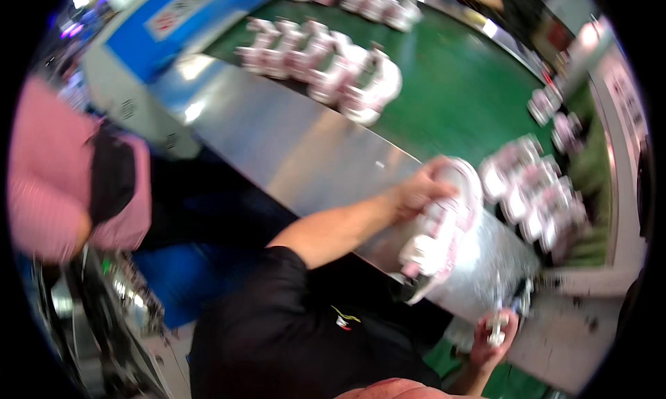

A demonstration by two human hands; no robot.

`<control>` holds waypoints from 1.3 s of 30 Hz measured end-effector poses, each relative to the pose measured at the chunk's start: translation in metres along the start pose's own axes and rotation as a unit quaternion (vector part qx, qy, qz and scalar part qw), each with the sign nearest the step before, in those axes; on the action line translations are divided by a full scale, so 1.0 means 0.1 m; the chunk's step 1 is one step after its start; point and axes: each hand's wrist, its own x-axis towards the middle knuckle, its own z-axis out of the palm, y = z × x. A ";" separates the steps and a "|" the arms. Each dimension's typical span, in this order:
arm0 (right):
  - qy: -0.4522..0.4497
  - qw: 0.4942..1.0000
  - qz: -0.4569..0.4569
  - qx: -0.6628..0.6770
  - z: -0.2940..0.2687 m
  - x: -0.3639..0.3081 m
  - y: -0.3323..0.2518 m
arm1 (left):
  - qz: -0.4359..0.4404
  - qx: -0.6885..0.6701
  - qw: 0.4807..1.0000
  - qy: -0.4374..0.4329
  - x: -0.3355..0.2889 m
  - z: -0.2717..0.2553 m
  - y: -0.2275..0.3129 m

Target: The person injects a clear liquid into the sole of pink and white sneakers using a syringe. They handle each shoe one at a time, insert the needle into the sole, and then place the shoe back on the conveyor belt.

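A white and pink sneaker [444, 232] hangs tilted over the metal ledge, my left hand [424, 187] closed around one end of it. Its dark heel or sole end points down toward my body. Lower right, beside the end of the ledge, my right hand [494, 340] is closed around a small whitish object [497, 328], blurred and partly hidden by the fingers. Close to that hand is a dark and metal fitting [525, 298]; whether it joins the whitish object I cannot tell.
Several similar sneakers stand in rows on the green belt [451, 100], including a near row [371, 87] and a right group [534, 191]. A metal ledge [298, 149] borders it. Left are a blue and white machine [149, 59] and a person in pink [55, 170].
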 end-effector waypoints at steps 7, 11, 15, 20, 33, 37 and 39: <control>-0.222 0.943 -0.150 0.195 0.57 0.58 -0.36 | -0.049 -0.021 0.997 -0.061 -0.17 0.08 -0.02; -0.247 0.919 -0.143 0.271 0.80 0.73 -0.43 | -0.042 0.033 0.993 -0.101 -0.23 0.10 -0.01; -0.275 0.910 -0.134 0.281 0.94 0.86 -0.45 | -0.034 0.066 0.990 -0.118 -0.27 0.10 0.06; -0.290 0.905 -0.120 0.286 0.99 0.92 -0.40 | -0.023 0.061 0.988 -0.138 -0.28 0.10 0.07; -0.265 0.923 -0.125 0.247 0.92 0.95 -0.34 | -0.030 0.071 0.992 -0.103 -0.28 0.11 0.09; -0.260 0.923 -0.113 0.258 0.90 0.96 -0.30 | -0.034 0.078 0.992 -0.091 -0.27 0.08 0.09; -0.260 0.921 -0.112 0.269 0.90 0.96 -0.27 | -0.037 0.091 0.991 -0.088 -0.25 0.08 0.10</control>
